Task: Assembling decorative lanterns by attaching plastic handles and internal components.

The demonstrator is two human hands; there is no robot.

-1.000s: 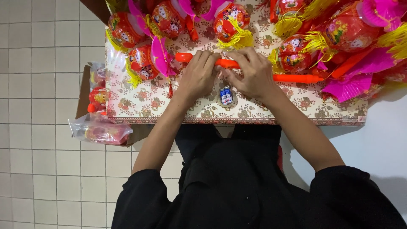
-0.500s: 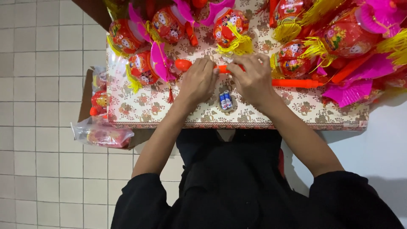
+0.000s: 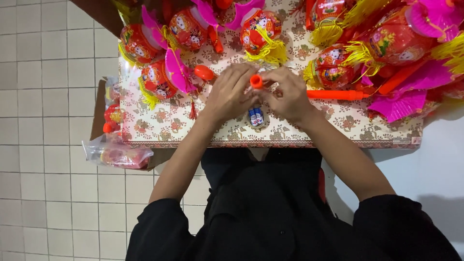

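Note:
Both hands meet over a table with a floral patterned cloth. My left hand and my right hand together grip a short orange tube, its open end turned up toward the camera. Two small blue-and-white batteries lie on the cloth just below my hands. An orange stick handle lies to the right of my right hand. An orange cap-like piece rests left of my left hand.
Several red toy lanterns with yellow tassels and pink paper fans crowd the far half of the table. A cardboard box and a plastic bag of red items sit at the left edge, above a tiled floor.
The orange tube lay flat under my fingers; now both hands have lifted it and turned its open end upward. The view has shifted slightly.

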